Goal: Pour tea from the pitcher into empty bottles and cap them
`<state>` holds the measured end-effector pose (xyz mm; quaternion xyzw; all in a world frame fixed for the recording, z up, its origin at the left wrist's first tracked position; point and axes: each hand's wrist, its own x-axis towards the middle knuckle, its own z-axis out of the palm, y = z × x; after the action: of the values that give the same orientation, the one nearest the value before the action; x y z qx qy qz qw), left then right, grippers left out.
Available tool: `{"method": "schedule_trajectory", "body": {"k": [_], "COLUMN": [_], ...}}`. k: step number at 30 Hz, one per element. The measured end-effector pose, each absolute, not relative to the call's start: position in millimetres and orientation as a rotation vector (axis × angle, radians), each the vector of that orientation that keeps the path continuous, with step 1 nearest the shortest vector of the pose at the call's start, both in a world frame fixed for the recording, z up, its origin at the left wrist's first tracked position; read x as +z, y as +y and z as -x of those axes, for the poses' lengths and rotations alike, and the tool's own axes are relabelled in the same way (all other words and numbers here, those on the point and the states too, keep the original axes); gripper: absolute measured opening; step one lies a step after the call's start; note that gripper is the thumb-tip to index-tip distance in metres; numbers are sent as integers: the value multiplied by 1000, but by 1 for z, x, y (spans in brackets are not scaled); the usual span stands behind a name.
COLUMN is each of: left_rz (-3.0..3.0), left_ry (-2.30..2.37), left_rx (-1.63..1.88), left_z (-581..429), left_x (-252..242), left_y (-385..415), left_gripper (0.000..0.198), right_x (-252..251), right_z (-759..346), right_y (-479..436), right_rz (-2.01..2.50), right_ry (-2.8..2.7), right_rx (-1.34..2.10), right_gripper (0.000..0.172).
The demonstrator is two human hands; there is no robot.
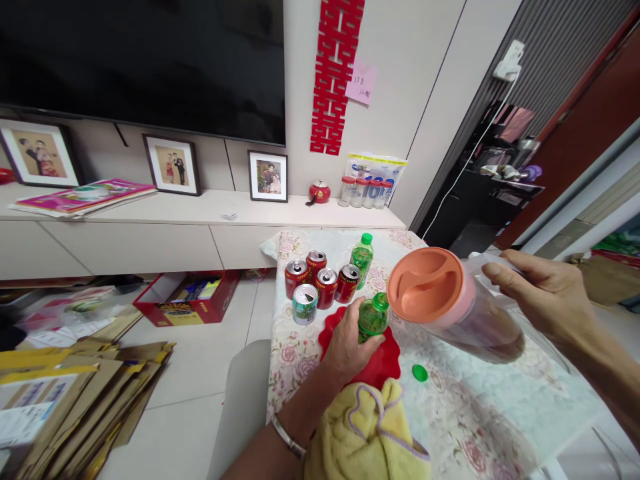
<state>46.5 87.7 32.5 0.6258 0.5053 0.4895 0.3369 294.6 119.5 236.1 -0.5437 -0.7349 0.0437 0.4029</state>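
My left hand (346, 350) is wrapped round a green plastic bottle (372, 321), which stands over a red scalloped plate (386, 365). My right hand (543, 287) grips the handle of a clear pitcher (480, 333) with an orange lid (425, 285). The pitcher, partly filled with brownish liquid, is tilted with its lid end near the bottle's neck. No stream of liquid can be made out. On the tablecloth lies a loose green cap (420, 373). In front of my body is a yellow cloth (367, 433) with purple edging.
Several red cans (327, 288) and a teal can (305, 305) stand left of the plate. Behind it is a capped green bottle (361, 260). A low white cabinet (200, 217) runs along the wall. Flattened cardboard (100, 393) and a red box (187, 310) lie on the floor.
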Motion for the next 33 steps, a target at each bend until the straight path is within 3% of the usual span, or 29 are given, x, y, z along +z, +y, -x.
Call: {"method": "schedule_trajectory", "body": {"k": [33], "left_rz": [-1646], "left_ry": [1306], "left_rx": [1299], "left_z": [-47], "left_x": [28], "left_y": [89], "left_gripper": [79], "right_x": [236], "right_z": [-295], "right_y": [121], "right_rz": [1395], "right_ry": [-1863], "right_rx": [80], "right_gripper": [63]}}
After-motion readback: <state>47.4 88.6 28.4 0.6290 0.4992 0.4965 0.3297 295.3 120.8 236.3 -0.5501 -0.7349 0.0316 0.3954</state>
